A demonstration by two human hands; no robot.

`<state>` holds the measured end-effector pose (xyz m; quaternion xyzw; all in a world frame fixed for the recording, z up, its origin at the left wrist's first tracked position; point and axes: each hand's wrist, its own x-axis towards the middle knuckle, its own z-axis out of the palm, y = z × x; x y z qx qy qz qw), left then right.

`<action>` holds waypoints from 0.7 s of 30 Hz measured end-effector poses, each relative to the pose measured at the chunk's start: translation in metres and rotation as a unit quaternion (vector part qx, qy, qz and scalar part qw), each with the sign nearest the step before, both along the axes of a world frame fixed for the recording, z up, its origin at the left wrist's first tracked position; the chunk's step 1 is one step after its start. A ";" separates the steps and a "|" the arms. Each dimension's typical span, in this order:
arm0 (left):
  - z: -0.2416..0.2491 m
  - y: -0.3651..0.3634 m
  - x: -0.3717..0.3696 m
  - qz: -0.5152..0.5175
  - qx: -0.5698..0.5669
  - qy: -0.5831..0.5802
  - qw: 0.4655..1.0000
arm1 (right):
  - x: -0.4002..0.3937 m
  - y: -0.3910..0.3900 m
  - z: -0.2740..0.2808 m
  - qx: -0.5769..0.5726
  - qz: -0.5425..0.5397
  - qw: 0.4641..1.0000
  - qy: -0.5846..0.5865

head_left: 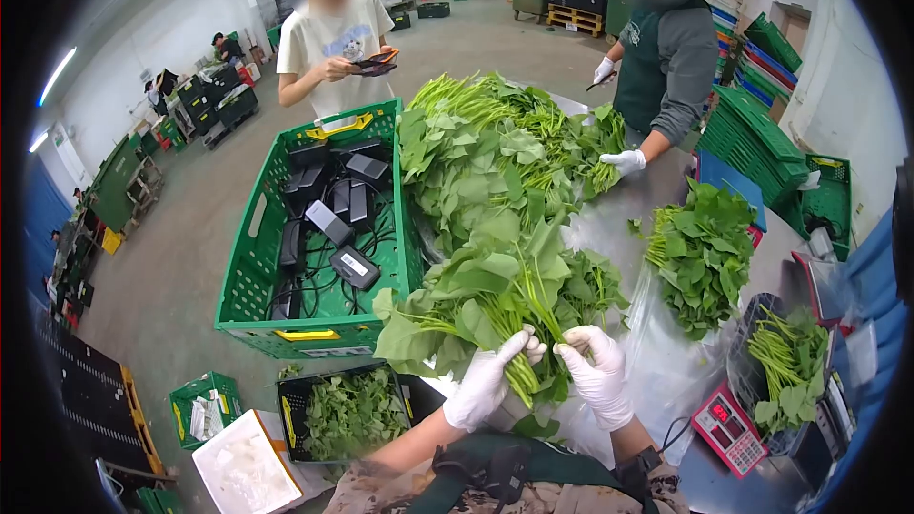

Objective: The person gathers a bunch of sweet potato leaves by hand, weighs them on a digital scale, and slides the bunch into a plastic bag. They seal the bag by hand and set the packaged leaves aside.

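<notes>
both gloved hands grip one bunch of leafy greens (495, 300) at lower centre of frame over the bench (666, 362), left hand (487, 381) and right hand (595, 376) closed round the stems; loose grip could likely drop stalks or bruise leaves.
</notes>
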<state>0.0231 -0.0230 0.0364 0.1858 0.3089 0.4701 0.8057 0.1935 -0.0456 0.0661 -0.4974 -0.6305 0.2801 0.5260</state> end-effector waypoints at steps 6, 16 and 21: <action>0.000 -0.004 0.004 -0.016 0.009 -0.026 1.000 | -0.014 0.001 -0.007 0.056 -0.029 0.991 -0.118; -0.014 -0.004 0.004 -0.058 0.005 0.003 0.998 | -0.015 -0.003 -0.006 0.039 -0.033 0.992 -0.115; -0.017 -0.008 0.003 -0.043 0.047 0.006 0.998 | -0.020 -0.006 -0.004 -0.039 -0.002 0.999 -0.036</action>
